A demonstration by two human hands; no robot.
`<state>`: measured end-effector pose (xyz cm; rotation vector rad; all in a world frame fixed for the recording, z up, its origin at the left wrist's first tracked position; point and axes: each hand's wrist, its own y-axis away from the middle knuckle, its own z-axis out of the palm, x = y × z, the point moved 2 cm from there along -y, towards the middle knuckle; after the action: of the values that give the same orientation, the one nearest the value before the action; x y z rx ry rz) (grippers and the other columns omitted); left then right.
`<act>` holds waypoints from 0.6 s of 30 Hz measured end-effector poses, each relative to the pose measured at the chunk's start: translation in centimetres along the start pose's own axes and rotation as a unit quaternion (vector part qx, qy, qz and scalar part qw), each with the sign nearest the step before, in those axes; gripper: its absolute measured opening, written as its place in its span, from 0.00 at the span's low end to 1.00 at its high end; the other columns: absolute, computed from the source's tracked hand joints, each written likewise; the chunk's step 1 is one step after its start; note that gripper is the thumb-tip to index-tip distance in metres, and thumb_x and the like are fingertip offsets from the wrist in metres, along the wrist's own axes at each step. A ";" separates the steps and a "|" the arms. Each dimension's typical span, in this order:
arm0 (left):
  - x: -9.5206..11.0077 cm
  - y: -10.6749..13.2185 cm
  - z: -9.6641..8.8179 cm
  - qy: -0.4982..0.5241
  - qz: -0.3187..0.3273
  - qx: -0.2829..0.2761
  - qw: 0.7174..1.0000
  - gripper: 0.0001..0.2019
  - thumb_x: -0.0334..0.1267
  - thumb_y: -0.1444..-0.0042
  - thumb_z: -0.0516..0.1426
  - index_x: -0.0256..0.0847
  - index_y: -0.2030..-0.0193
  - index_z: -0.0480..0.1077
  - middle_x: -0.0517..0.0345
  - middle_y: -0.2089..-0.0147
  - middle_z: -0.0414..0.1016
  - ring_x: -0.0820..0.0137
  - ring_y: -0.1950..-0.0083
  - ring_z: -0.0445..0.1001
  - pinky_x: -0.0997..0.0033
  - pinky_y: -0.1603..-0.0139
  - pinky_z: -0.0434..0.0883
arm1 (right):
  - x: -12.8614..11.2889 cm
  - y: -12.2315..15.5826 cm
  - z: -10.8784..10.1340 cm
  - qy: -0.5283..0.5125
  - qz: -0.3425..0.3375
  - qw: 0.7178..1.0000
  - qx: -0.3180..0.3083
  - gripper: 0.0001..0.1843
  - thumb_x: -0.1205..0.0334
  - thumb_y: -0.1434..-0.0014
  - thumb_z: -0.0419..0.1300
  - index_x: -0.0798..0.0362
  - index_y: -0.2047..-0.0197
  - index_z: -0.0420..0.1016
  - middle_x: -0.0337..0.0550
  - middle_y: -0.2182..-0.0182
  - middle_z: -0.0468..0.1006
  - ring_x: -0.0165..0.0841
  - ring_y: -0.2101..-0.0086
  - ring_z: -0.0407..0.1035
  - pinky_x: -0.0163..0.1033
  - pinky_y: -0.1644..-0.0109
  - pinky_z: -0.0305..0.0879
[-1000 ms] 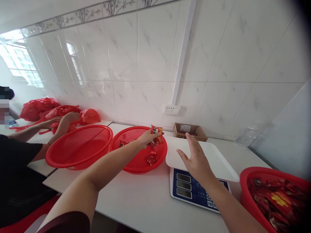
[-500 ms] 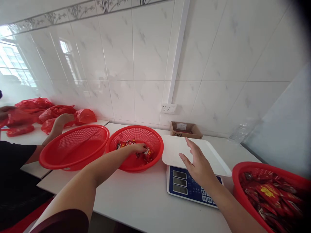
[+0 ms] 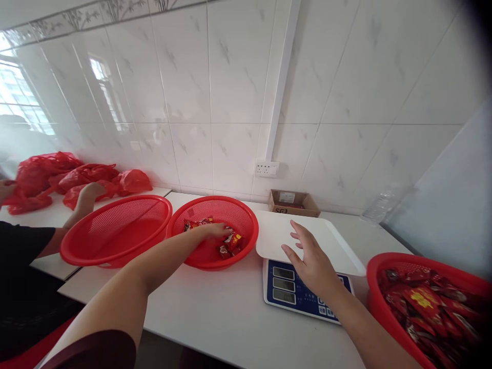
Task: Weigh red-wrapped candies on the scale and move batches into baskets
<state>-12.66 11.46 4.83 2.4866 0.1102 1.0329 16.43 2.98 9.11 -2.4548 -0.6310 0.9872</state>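
My left hand (image 3: 216, 230) reaches down into the middle red plastic basket (image 3: 251, 218), touching or just above a small pile of red snack packets (image 3: 231, 240). Its fingers are blurred and partly hidden, so whether they grip a packet I cannot tell. Above the near part of the white weighing pan (image 3: 269, 233), my right hand (image 3: 307, 259) hovers open, thumb and fingers apart and nothing in them. Beneath that pan sits the digital scale (image 3: 284, 284), its blue panel and displays partly covered by my right hand.
Another red basket (image 3: 115, 236) stands at left, and a fuller basket of packets (image 3: 426, 307) at right. Behind the scale are a cardboard box (image 3: 294, 210) and a clear plastic container (image 3: 378, 207). A co-worker's arm (image 3: 82, 205) reaches toward red plastic bags (image 3: 90, 177).
My left hand has shifted slightly left inside the middle basket, uncovering more of the packets. My right hand stays over the pan, fingers slightly more bent. The co-worker's hands have moved left.
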 end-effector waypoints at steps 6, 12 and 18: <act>0.2 0.0 1.0 0.006 0.006 -0.016 1.000 0.25 0.54 0.53 0.59 0.43 0.51 0.66 0.49 0.49 0.71 0.62 0.57 0.74 0.72 0.66 0.69 | -0.1 0.2 0.0 -0.008 -0.002 1.000 0.001 0.30 0.49 0.40 0.48 0.44 0.37 0.47 0.51 0.42 0.60 0.41 0.52 0.67 0.50 0.54 0.71; -0.1 -0.6 0.4 -0.023 -0.009 0.002 1.000 0.30 0.52 0.64 0.66 0.42 0.53 0.68 0.46 0.52 0.73 0.54 0.55 0.72 0.66 0.63 0.69 | 0.1 0.6 -0.3 -0.003 0.002 1.000 -0.003 0.30 0.49 0.40 0.48 0.43 0.36 0.47 0.50 0.42 0.59 0.40 0.52 0.67 0.48 0.54 0.71; -0.6 -2.0 0.4 -0.011 0.009 0.017 1.000 0.32 0.50 0.73 0.69 0.39 0.58 0.70 0.42 0.60 0.75 0.49 0.58 0.74 0.59 0.63 0.69 | 0.4 0.9 -0.5 0.002 0.010 1.000 -0.006 0.30 0.49 0.40 0.48 0.42 0.36 0.46 0.49 0.42 0.60 0.40 0.52 0.68 0.48 0.55 0.72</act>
<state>-12.69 12.95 3.34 2.5326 0.0998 1.0178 17.25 2.36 8.77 -2.4773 -0.6142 0.9886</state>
